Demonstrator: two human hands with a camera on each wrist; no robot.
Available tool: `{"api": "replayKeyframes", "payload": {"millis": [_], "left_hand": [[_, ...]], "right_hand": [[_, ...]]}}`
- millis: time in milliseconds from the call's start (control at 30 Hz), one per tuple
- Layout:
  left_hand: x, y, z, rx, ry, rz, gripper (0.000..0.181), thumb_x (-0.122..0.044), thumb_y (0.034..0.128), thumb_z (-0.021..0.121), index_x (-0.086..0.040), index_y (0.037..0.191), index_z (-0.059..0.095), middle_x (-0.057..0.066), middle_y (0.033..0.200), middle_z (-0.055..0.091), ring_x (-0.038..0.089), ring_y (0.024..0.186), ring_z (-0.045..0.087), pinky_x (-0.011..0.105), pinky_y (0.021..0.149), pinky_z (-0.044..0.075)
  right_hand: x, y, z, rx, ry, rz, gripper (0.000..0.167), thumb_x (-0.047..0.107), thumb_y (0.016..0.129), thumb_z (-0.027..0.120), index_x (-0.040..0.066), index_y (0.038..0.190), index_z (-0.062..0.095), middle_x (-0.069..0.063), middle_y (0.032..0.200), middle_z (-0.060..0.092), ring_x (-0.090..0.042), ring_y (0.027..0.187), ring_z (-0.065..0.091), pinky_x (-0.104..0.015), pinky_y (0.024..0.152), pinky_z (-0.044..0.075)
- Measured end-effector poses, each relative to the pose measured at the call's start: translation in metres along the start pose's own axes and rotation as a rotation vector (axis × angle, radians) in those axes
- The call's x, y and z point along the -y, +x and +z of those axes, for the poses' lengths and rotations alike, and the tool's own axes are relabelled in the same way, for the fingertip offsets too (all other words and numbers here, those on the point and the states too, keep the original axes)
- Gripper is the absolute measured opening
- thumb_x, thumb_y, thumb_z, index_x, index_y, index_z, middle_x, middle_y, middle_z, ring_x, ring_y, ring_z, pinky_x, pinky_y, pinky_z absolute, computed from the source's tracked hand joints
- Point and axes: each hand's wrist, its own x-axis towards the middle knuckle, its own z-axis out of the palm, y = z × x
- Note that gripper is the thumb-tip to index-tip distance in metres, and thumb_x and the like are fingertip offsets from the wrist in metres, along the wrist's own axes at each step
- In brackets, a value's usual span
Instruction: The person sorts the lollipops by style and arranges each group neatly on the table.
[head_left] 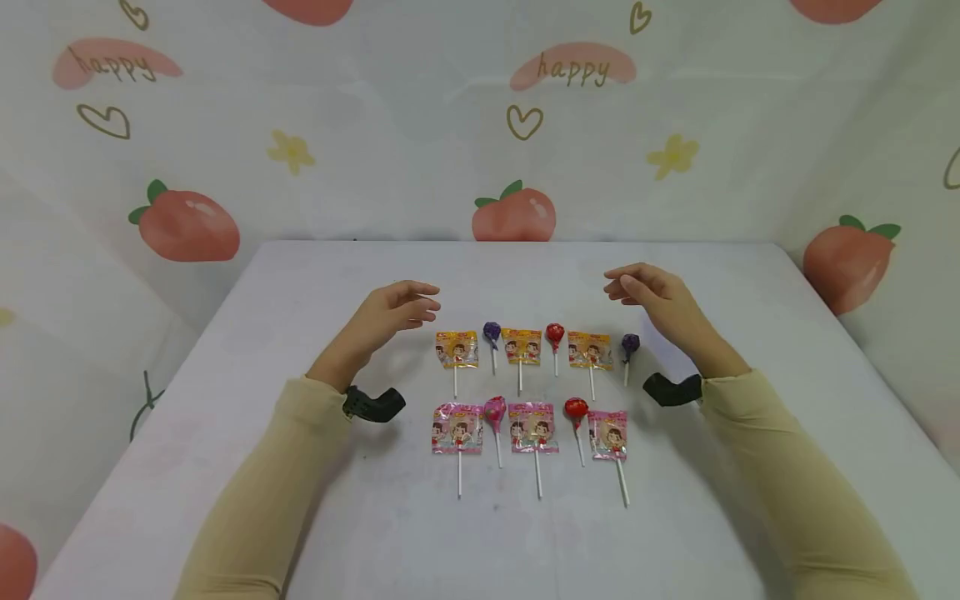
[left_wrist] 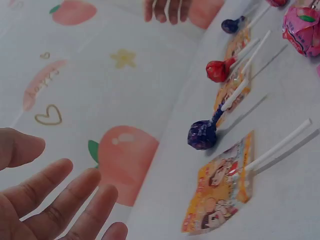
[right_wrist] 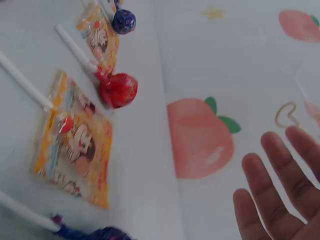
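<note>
Hovering over the table [head_left: 397,542], the left hand [head_left: 386,315] and the right hand [head_left: 662,303] are holding nothing, their fingers [left_wrist: 74,196] loosely parted near opposite ends of the back row [head_left: 522,346]. Six lollipops [head_left: 456,348] are lying there, flat orange packets [head_left: 590,351] alternating with round purple and red heads [head_left: 555,333]; five pink and red lollipops [head_left: 533,427] are lying in the front row [head_left: 576,407]. As an arrangement, the rows are looking nearly complete; only the front row's right end is seemingly lacking a round lollipop to match.
</note>
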Motion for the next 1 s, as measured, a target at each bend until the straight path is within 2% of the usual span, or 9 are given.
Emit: {"api": "replayKeyframes", "payload": {"millis": [100,233,300,367,433,567,833,1000], "left_hand": [[0.008,0.004,-0.002,0.022,-0.099,-0.043,0.043,-0.025,0.1005,0.050,-0.006,0.139,0.047,0.016,0.136,0.054,0.031,0.123,0.054,0.044,0.107,0.041],[0.015,0.008,-0.001,0.051,-0.188,-0.083,0.047,-0.020,0.0998,0.051,-0.002,0.142,0.042,0.018,0.144,0.047,0.034,0.131,0.046,0.048,0.111,0.035],[0.017,0.010,-0.001,0.055,-0.206,-0.100,0.047,-0.019,0.0996,0.052,-0.002,0.143,0.041,0.018,0.147,0.044,0.034,0.133,0.044,0.049,0.112,0.032],[0.018,0.011,0.000,0.059,-0.200,-0.118,0.048,-0.019,0.0994,0.053,-0.003,0.143,0.041,0.017,0.148,0.042,0.034,0.135,0.042,0.049,0.112,0.031],[0.018,0.013,0.000,0.063,-0.194,-0.138,0.048,-0.019,0.0993,0.054,-0.003,0.143,0.042,0.016,0.150,0.040,0.034,0.136,0.040,0.049,0.113,0.031],[0.018,0.017,0.000,0.080,-0.155,-0.181,0.048,-0.018,0.0985,0.055,-0.004,0.143,0.042,0.016,0.149,0.041,0.033,0.135,0.040,0.048,0.112,0.033],[0.025,0.026,0.001,0.101,-0.045,-0.250,0.050,-0.017,0.0951,0.061,-0.006,0.141,0.045,0.018,0.141,0.049,0.030,0.128,0.048,0.044,0.108,0.038],[0.027,0.029,0.005,0.120,0.026,-0.254,0.053,-0.018,0.0912,0.066,-0.007,0.139,0.047,0.018,0.139,0.051,0.031,0.123,0.051,0.045,0.107,0.038]], "right_hand": [[-0.010,0.006,-0.004,0.061,0.074,0.036,0.039,0.025,0.105,0.042,-0.003,0.130,0.053,-0.002,0.116,0.063,-0.008,0.105,0.061,-0.015,0.090,0.047],[-0.023,0.011,-0.007,0.189,0.058,0.151,0.046,0.031,0.103,0.045,0.002,0.139,0.047,-0.013,0.135,0.054,-0.025,0.124,0.051,-0.038,0.107,0.040],[-0.030,0.013,-0.007,0.255,0.028,0.210,0.050,0.034,0.102,0.049,0.006,0.142,0.044,-0.018,0.142,0.048,-0.032,0.131,0.044,-0.051,0.110,0.033],[-0.035,0.016,-0.006,0.316,0.000,0.254,0.052,0.033,0.099,0.053,0.008,0.144,0.043,-0.019,0.144,0.046,-0.035,0.134,0.041,-0.058,0.110,0.030],[-0.041,0.018,-0.004,0.373,-0.030,0.276,0.053,0.032,0.097,0.057,0.011,0.144,0.043,-0.017,0.145,0.046,-0.036,0.135,0.040,-0.060,0.109,0.030],[-0.050,0.022,0.000,0.442,-0.069,0.265,0.057,0.029,0.092,0.065,0.012,0.143,0.046,-0.017,0.142,0.049,-0.035,0.131,0.045,-0.058,0.108,0.032],[-0.058,0.027,0.006,0.499,-0.064,0.255,0.067,0.025,0.079,0.080,0.015,0.139,0.053,-0.016,0.140,0.049,-0.032,0.129,0.043,-0.052,0.107,0.030],[-0.060,0.027,0.009,0.521,-0.088,0.269,0.065,0.029,0.078,0.081,0.017,0.136,0.056,-0.018,0.138,0.049,-0.033,0.128,0.039,-0.056,0.109,0.027]]}}
